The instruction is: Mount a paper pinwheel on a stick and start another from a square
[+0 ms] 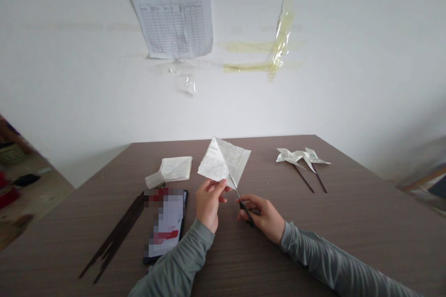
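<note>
My left hand pinches the lower edge of a square sheet of printed paper, creased along a diagonal and held up above the table. In my right hand is a pair of scissors with dark handles. Their blades reach up to the paper's lower corner and lie along the crease, close to my left fingertips. Two paper pinwheels on dark sticks rest on the table to the right. A stack of folded printed paper squares lies to the left of the sheet.
A phone with a blurred screen lies left of my left forearm. Beside it are several thin dark sticks and a small translucent box. The brown table meets a white wall bearing a taped printed sheet.
</note>
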Demonstrator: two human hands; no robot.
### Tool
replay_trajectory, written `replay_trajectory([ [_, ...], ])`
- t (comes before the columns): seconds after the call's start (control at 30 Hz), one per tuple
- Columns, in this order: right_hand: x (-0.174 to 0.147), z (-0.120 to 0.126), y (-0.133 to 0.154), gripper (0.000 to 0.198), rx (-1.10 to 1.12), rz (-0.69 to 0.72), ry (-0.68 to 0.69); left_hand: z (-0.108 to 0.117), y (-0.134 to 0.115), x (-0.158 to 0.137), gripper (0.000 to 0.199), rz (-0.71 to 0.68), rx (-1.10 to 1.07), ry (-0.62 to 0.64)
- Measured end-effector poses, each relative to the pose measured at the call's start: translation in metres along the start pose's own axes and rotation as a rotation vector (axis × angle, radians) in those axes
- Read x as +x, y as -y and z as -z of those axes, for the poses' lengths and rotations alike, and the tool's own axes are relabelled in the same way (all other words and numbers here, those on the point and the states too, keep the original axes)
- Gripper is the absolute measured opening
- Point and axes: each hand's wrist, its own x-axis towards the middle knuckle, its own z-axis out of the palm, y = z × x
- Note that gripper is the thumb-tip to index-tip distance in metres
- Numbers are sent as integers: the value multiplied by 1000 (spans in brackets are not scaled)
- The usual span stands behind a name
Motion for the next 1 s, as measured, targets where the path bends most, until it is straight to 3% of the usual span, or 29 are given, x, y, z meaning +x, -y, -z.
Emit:
replay_trajectory([
  [1.0,2,-4,-3,67,30,30,-10,1,0,0,49,3,20,39],
])
